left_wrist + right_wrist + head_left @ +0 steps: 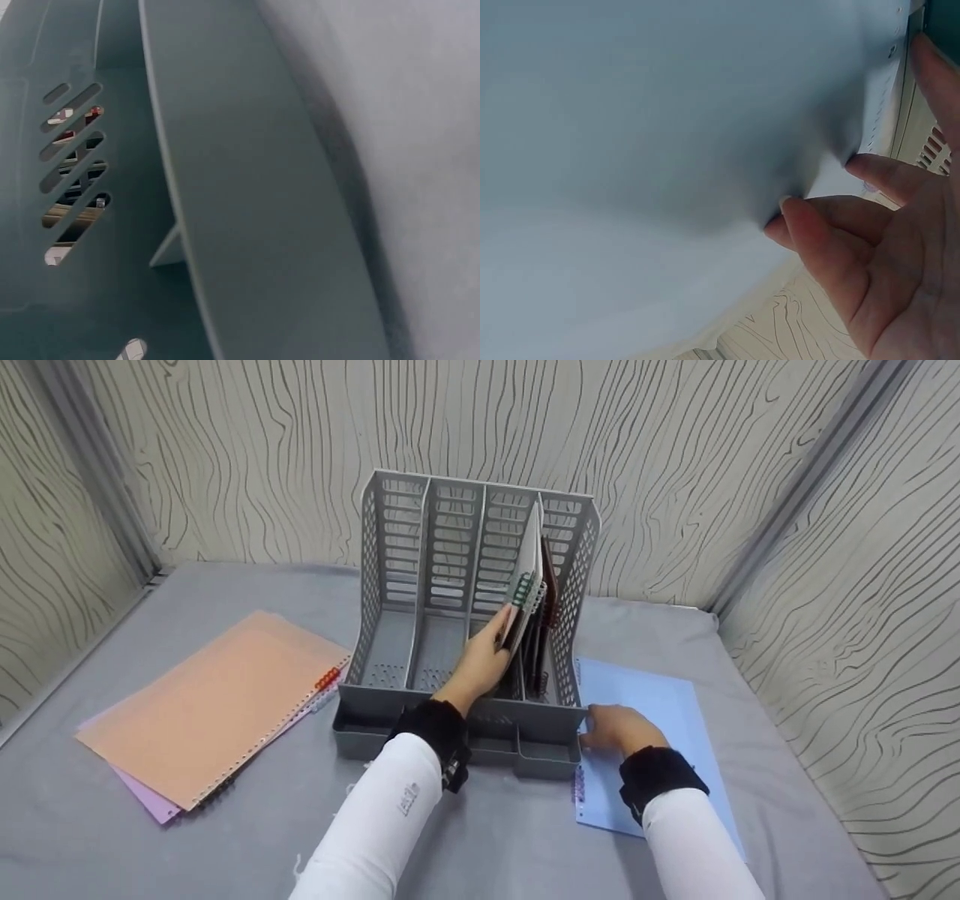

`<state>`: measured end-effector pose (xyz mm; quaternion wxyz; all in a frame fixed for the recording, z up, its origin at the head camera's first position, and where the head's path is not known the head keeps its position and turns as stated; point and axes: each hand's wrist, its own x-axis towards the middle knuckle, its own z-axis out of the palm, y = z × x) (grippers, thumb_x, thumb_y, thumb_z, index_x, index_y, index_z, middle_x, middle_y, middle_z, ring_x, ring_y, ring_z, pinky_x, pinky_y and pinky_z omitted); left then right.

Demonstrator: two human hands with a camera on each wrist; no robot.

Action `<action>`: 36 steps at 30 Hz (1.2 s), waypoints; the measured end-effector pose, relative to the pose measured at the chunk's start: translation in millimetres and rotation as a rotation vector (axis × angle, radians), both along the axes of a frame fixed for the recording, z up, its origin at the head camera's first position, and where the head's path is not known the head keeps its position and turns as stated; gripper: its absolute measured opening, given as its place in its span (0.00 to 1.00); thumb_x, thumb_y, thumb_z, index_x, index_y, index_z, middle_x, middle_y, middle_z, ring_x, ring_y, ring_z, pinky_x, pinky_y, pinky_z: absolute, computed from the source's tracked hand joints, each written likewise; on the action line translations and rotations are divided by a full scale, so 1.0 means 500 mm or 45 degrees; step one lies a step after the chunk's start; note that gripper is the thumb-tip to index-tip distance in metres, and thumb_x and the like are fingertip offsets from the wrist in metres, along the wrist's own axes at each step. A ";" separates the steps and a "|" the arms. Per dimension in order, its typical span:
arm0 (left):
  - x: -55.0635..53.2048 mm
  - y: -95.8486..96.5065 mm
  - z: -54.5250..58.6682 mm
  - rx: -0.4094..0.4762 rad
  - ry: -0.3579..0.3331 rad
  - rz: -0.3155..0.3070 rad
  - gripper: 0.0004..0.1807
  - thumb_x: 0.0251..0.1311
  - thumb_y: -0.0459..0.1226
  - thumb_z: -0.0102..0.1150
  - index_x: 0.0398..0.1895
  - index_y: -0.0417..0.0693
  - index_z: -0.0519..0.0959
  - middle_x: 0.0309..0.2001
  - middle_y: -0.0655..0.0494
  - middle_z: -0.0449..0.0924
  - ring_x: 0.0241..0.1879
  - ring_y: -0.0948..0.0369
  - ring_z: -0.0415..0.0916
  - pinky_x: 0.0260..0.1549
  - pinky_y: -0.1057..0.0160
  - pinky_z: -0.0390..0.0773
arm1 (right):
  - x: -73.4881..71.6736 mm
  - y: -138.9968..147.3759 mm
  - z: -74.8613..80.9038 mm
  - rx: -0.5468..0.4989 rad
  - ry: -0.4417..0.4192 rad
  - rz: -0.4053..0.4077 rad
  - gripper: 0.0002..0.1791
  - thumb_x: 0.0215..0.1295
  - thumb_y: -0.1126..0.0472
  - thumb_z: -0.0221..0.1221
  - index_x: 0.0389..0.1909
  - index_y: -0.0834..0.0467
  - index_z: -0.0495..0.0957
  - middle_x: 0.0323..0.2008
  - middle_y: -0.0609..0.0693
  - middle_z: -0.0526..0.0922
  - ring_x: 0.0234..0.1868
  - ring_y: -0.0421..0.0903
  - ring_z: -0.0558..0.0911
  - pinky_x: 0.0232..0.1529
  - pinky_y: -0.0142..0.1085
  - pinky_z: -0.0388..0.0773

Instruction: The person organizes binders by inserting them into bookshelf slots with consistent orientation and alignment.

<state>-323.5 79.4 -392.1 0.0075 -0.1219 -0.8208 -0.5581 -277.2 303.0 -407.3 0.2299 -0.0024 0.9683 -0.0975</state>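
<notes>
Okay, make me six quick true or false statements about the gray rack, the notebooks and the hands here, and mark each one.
1. The left hand holds a spiral notebook. True.
2. The blue notebook lies left of the gray rack in the head view. False: the blue notebook lies on the right.
3. The orange notebook lies on top of a purple one. True.
4. The rack has two tall slots. False: it has four.
5. A brown notebook stands in the rightmost slot. True.
6. The right hand is at the rack's back. False: it is by the front right corner.
</notes>
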 end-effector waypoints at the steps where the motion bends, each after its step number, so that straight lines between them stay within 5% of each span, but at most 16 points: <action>1: 0.000 -0.001 0.001 -0.016 0.003 0.003 0.41 0.57 0.22 0.46 0.73 0.58 0.51 0.69 0.49 0.57 0.64 0.53 0.60 0.54 0.58 0.68 | -0.003 0.000 0.000 0.002 -0.006 -0.004 0.32 0.60 0.54 0.61 0.62 0.65 0.65 0.56 0.68 0.71 0.58 0.66 0.68 0.55 0.60 0.64; 7: -0.004 -0.001 0.001 -0.031 0.074 -0.013 0.43 0.54 0.22 0.48 0.73 0.55 0.50 0.70 0.50 0.54 0.67 0.54 0.55 0.62 0.57 0.59 | -0.012 0.000 0.001 0.061 -0.009 0.041 0.35 0.59 0.54 0.61 0.63 0.67 0.63 0.58 0.69 0.69 0.59 0.67 0.67 0.56 0.59 0.63; 14: -0.003 0.002 0.004 0.114 0.089 -0.097 0.45 0.54 0.25 0.48 0.74 0.49 0.40 0.73 0.51 0.44 0.70 0.59 0.43 0.66 0.62 0.49 | -0.013 0.002 0.005 0.119 -0.020 0.095 0.38 0.62 0.51 0.59 0.66 0.68 0.58 0.59 0.70 0.67 0.60 0.67 0.65 0.59 0.58 0.61; 27: 0.007 -0.002 0.007 0.151 0.099 -0.019 0.50 0.52 0.35 0.53 0.74 0.54 0.35 0.73 0.49 0.39 0.71 0.56 0.40 0.65 0.51 0.50 | -0.004 -0.002 0.007 0.073 0.005 0.047 0.36 0.61 0.52 0.60 0.65 0.66 0.61 0.59 0.69 0.68 0.60 0.67 0.65 0.58 0.60 0.61; 32: 0.023 -0.011 0.010 0.060 0.169 -0.006 0.52 0.53 0.41 0.57 0.74 0.58 0.34 0.73 0.49 0.37 0.71 0.54 0.38 0.64 0.44 0.48 | -0.004 -0.001 0.004 0.039 -0.001 0.014 0.34 0.60 0.54 0.61 0.64 0.64 0.63 0.57 0.67 0.70 0.58 0.66 0.67 0.56 0.59 0.63; 36: 0.038 -0.047 0.017 -0.160 0.203 -0.044 0.53 0.53 0.47 0.58 0.74 0.57 0.33 0.74 0.48 0.35 0.71 0.50 0.39 0.63 0.42 0.49 | -0.004 -0.001 0.005 0.048 0.009 0.034 0.31 0.60 0.53 0.60 0.60 0.65 0.67 0.53 0.66 0.74 0.55 0.64 0.71 0.55 0.57 0.66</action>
